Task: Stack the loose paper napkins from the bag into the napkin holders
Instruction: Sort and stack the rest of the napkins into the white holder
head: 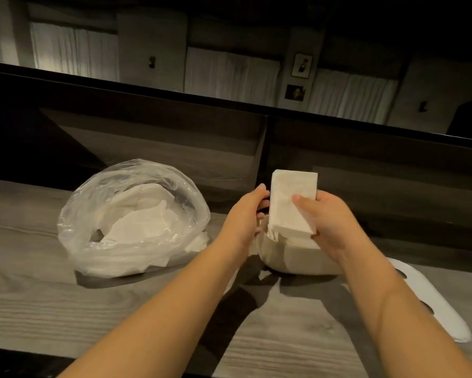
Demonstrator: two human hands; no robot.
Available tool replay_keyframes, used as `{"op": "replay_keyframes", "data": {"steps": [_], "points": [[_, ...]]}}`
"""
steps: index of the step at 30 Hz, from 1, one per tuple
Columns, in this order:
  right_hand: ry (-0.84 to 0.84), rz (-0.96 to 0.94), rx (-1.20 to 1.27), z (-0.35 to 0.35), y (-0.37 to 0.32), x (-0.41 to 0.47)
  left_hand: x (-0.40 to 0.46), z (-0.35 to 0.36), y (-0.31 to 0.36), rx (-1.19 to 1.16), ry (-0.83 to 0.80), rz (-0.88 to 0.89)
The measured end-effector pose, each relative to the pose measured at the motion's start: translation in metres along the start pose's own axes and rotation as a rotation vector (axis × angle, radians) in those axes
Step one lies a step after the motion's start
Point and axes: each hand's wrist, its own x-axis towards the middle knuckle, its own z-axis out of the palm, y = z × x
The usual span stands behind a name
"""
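While your right hand (328, 222) curls around the thick white block of folded paper napkins (292, 203), thumb pressed across its near face, your left hand (244, 214) closes its fingers on the block's opposite edge. Directly beneath that two-handed grip sits the rounded white napkin holder (292, 259), with the block's lower end just above or touching the napkins already in it; you cannot tell which. Well to the left of your grip, the crumpled clear plastic bag (131, 219) lies open on the grey wood-grain counter (52, 301), loose napkins inside.
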Motion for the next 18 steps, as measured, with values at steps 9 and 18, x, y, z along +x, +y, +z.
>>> {"op": "replay_keyframes", "data": {"steps": [9,18], "points": [[-0.034,0.300,-0.201,-0.038,0.011,0.043,0.017,-0.019,-0.040,0.966,-0.017,0.362],[-0.056,0.245,-0.350,0.007,0.018,0.051,0.019,-0.036,-0.035,0.956,0.011,0.370]]}}
